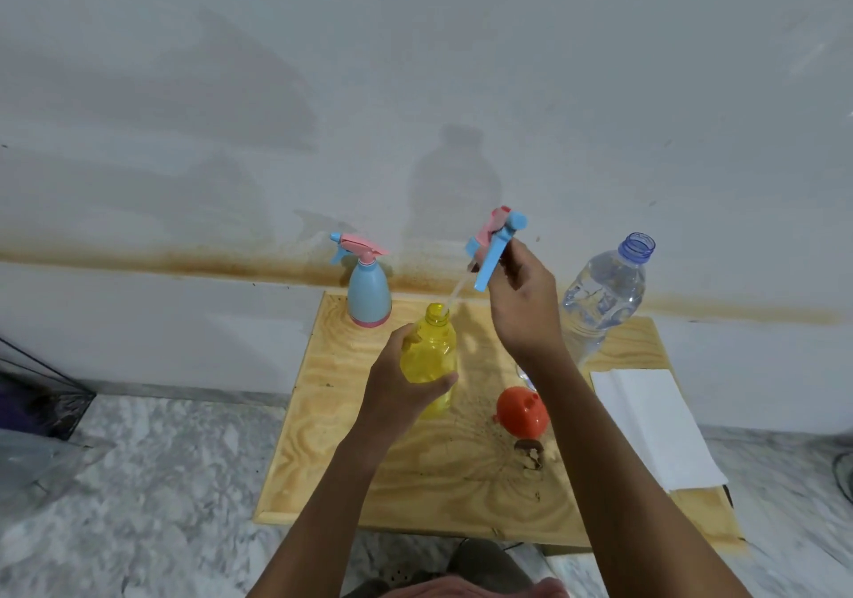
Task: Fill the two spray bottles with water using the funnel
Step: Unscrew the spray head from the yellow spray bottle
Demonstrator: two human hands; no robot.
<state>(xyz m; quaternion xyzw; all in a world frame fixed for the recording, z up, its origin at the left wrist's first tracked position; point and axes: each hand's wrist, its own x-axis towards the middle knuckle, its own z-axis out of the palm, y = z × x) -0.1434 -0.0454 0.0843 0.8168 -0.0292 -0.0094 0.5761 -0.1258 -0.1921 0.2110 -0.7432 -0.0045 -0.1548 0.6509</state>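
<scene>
Your left grip (402, 394) clamps the upright yellow bottle (427, 352), open bench (438, 482) toward the near edge; right grip (521, 306) clamps the sprayer head (494, 246), tube (457, 290) slanting down-left to its mouth.

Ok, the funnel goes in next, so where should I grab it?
Pinch the orange funnel by its narrow spout, coming from above: it seems to rest wide mouth down on the wooden board, spout pointing up.

Mid-frame, two spray bottles are showing: one blue bottle (369, 293) and one yellow bottle (431, 353). Rightward, one trigger head (496, 239), one water bottle (600, 297) and one funnel (524, 415) are showing.
</scene>
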